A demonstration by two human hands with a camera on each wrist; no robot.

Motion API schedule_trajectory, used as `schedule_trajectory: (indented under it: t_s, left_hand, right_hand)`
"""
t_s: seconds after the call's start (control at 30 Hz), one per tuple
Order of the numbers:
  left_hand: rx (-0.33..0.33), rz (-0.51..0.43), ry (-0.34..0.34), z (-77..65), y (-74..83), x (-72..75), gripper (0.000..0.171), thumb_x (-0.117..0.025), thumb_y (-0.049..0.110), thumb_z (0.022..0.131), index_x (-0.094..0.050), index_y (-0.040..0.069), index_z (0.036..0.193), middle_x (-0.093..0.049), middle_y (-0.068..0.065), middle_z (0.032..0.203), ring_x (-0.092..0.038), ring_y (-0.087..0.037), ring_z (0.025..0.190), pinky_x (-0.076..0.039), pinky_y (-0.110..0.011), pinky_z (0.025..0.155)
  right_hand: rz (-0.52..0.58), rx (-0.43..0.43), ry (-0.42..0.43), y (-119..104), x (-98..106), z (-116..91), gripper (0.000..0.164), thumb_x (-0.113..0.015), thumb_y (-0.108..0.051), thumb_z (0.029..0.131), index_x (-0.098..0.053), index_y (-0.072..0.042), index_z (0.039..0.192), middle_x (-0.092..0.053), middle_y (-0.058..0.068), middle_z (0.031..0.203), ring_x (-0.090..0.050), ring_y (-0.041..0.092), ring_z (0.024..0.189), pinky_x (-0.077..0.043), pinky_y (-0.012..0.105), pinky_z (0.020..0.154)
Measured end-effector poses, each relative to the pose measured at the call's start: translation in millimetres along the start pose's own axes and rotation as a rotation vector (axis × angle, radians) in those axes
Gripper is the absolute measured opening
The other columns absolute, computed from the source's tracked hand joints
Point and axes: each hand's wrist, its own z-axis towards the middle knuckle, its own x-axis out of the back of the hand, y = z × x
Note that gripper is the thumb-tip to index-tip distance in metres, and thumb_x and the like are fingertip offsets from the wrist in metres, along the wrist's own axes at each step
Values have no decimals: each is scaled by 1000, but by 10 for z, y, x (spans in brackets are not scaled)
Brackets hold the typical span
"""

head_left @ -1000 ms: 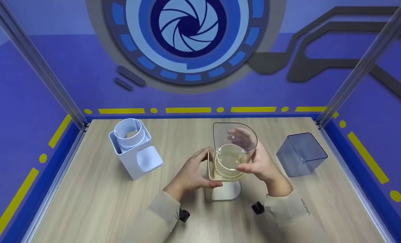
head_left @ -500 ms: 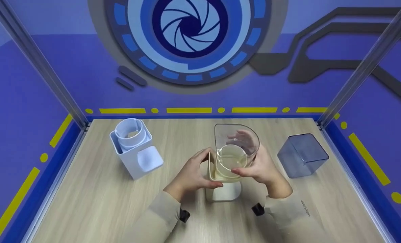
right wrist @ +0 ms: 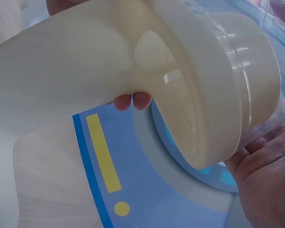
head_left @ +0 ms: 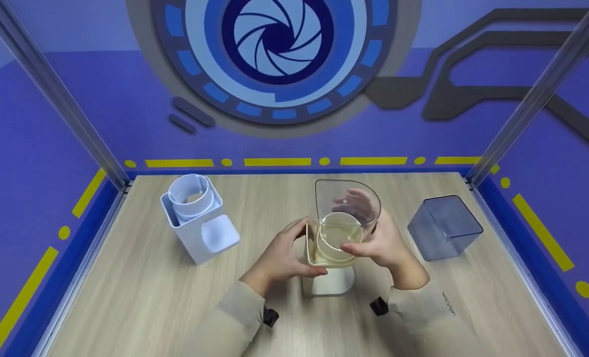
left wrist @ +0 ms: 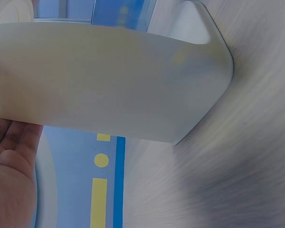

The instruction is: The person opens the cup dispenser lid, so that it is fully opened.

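In the middle of the table stands a cream plastic stand (head_left: 328, 282) with a tall body and a flat foot. My left hand (head_left: 284, 258) grips its upper part from the left, thumb in front, fingers behind. A clear, smoky plastic container (head_left: 335, 196) with a curved edge sits at the stand's top, by a cream round collar (head_left: 341, 230). My right hand (head_left: 386, 238) holds the container from the right; its thumb presses the collar's front and its fingers show through the clear wall. The right wrist view shows the cream ring (right wrist: 211, 95) close up, with right-hand fingers (right wrist: 270, 161) beside it.
A pale blue stand (head_left: 190, 243) of similar shape, with a round collar (head_left: 190, 196) in its top, stands at the left. At the right is a second smoky box-shaped container (head_left: 438, 233). Metal posts and painted walls enclose the wooden table (head_left: 140, 307).
My right thumb has slid slightly left over the collar, and the clear container has shifted a little to the right. The left hand and the cream stand stay nearly still.
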Motion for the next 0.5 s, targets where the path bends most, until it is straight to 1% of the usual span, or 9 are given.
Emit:
schedule_trajectory:
  t_s: [0.07,0.13,0.2,0.23,0.3,0.37,0.43,0.47,0.5]
  left_hand:
    - [0,-4,0,-2,-1,-5,115,-110,37,71,-52,11,166,-66,1,156,-60,-21,152,-49,-45,134]
    - [4,-9,2,-6,1,-12,115,-111,34,71,-51,10,167,-66,0,154,-60,-21,151,-49,-45,135]
    - [11,-8,7,-11,2,-19,115,-111,32,71,-51,10,167,-65,0,153,-60,-20,151,-49,-45,135]
    - [13,-6,9,-14,3,-20,116,-111,32,71,-51,10,167,-65,0,153,-60,-20,151,-49,-45,135]
    - [18,-2,11,-18,1,-19,116,-111,33,71,-50,10,167,-66,0,150,-60,-20,150,-49,-45,135]
    - [16,4,9,-20,0,-14,118,-111,36,71,-49,10,168,-66,1,149,-61,-20,150,-49,-46,135]
    - [11,3,5,-18,2,-9,119,-110,37,72,-48,9,170,-67,1,148,-62,-20,147,-49,-47,135]
    - [11,0,3,-17,2,-10,118,-110,36,72,-48,10,169,-68,2,148,-63,-19,146,-49,-47,135]
    - [11,-2,2,-16,4,-10,117,-110,34,72,-49,11,169,-68,2,147,-64,-19,145,-49,-46,135]
  right_hand:
    - [8,1,6,-3,-4,-3,103,-98,8,71,-53,-12,161,-73,11,148,-76,31,134,-63,34,117]
    - [13,4,7,-10,-13,-7,104,-98,10,70,-53,-11,161,-73,11,149,-76,30,135,-63,35,117]
    - [-5,7,3,-20,-19,-10,105,-97,11,68,-51,-5,161,-72,11,149,-75,30,135,-63,35,117]
    - [-18,11,-1,-26,-22,-10,106,-97,11,67,-48,-1,161,-72,16,149,-75,30,135,-63,35,117]
    - [-45,13,-9,-45,-27,-6,108,-96,12,66,-43,7,161,-71,20,149,-75,29,136,-63,35,117]
    - [-74,16,-15,-60,-27,2,110,-96,12,66,-40,12,160,-70,25,149,-74,28,136,-63,34,118]
    - [-76,15,-18,-64,-23,16,109,-97,12,66,-39,14,159,-68,28,149,-74,28,136,-63,34,118]
    - [-75,11,-18,-62,-19,21,109,-97,11,66,-40,13,159,-70,24,149,-75,28,135,-63,34,117]
    - [-71,11,-18,-56,-15,27,109,-97,10,66,-40,13,159,-70,23,149,-75,28,135,-63,34,117]
